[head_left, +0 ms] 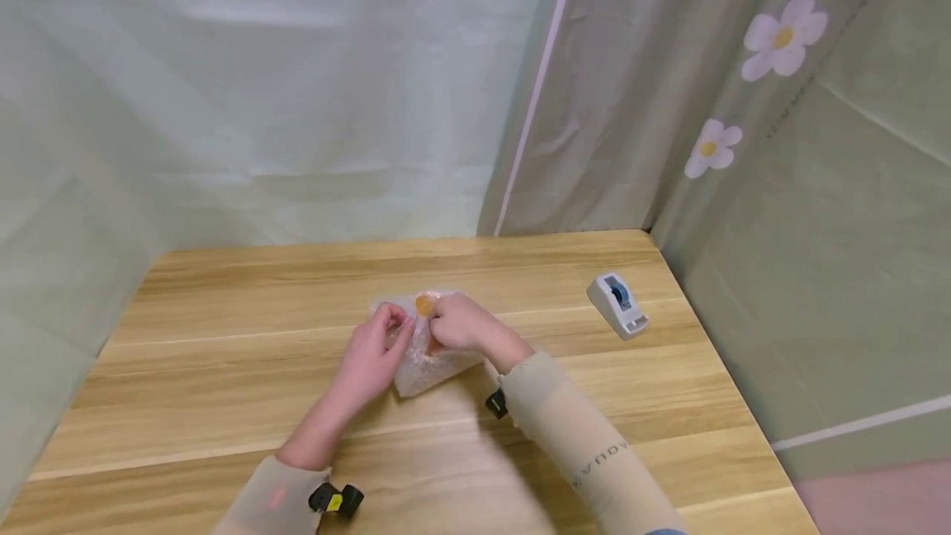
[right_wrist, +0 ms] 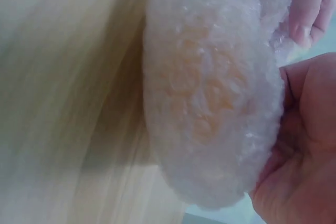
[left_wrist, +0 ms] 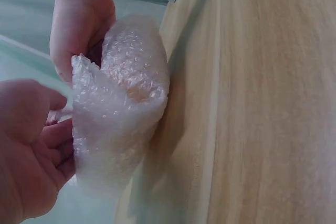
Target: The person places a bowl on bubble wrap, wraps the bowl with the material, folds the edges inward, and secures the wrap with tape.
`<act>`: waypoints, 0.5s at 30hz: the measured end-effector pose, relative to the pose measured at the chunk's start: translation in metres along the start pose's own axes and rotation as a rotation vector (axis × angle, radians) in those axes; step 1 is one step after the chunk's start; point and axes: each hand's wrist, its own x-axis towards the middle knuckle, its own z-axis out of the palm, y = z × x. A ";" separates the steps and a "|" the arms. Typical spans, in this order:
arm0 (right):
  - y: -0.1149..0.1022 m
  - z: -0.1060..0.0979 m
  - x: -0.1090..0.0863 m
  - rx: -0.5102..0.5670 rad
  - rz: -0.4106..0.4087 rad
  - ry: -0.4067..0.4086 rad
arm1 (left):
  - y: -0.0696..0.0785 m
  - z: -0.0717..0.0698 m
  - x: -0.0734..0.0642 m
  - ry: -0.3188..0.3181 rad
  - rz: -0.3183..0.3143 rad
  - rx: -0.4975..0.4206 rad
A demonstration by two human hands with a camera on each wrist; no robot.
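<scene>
A sheet of clear bubble wrap [head_left: 431, 371] lies folded around an orange thing [head_left: 424, 305] on the wooden table. Only patches of orange show through the plastic, so its kind cannot be told. On the near left side, my left hand [head_left: 374, 357] pinches an edge of the wrap between thumb and fingers. My right hand [head_left: 462, 323] holds the wrap from the right with bent fingers; part of them is hidden behind the plastic. In the right wrist view the bubble wrap [right_wrist: 210, 169] forms a rounded bundle, the orange blurred inside it.
A white tape dispenser [head_left: 618, 305] with a blue core stands on the table [head_left: 223, 370], to the right of the bundle. Hanging curtains [head_left: 334, 106] border the table at the back and sides. A small black camera [head_left: 336, 500] is strapped to the left wrist.
</scene>
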 end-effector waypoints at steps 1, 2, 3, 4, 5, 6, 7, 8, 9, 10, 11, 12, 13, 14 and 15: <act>0.001 0.001 0.000 0.007 -0.003 0.019 | 0.000 0.001 0.000 -0.008 0.004 0.005; 0.002 0.003 0.000 0.022 -0.002 0.037 | -0.001 0.003 -0.001 -0.018 0.008 0.011; 0.003 0.004 0.000 0.041 0.001 0.057 | -0.001 0.004 -0.001 -0.027 0.016 0.019; 0.003 0.006 0.000 0.059 0.005 0.078 | -0.001 0.005 -0.002 -0.034 0.027 0.029; 0.004 0.007 -0.001 0.085 0.007 0.099 | -0.001 0.006 -0.002 -0.042 0.038 0.040; 0.004 0.007 -0.001 0.117 0.008 0.123 | -0.001 0.007 -0.002 -0.041 0.056 0.050; 0.005 0.008 -0.001 0.148 0.011 0.149 | -0.002 0.008 -0.001 -0.037 0.074 0.062; 0.006 0.009 -0.001 0.191 0.017 0.172 | -0.002 0.009 -0.001 -0.031 0.093 0.078; 0.007 0.009 -0.001 0.241 0.023 0.195 | -0.002 0.010 0.001 -0.023 0.110 0.093; 0.008 0.009 -0.001 0.299 0.027 0.219 | -0.002 0.011 0.002 -0.012 0.128 0.109; 0.009 0.010 0.000 0.365 0.032 0.241 | -0.003 0.012 0.004 -0.002 0.144 0.129; 0.011 0.010 0.000 0.420 0.040 0.265 | -0.003 0.013 0.006 0.012 0.161 0.156; 0.012 0.010 0.000 0.474 0.049 0.287 | -0.004 0.014 0.008 0.017 0.174 0.187; 0.012 0.010 0.000 0.543 0.060 0.305 | -0.003 0.015 0.010 0.017 0.187 0.220; 0.013 0.010 0.000 0.606 0.071 0.320 | -0.003 0.015 0.012 0.013 0.200 0.254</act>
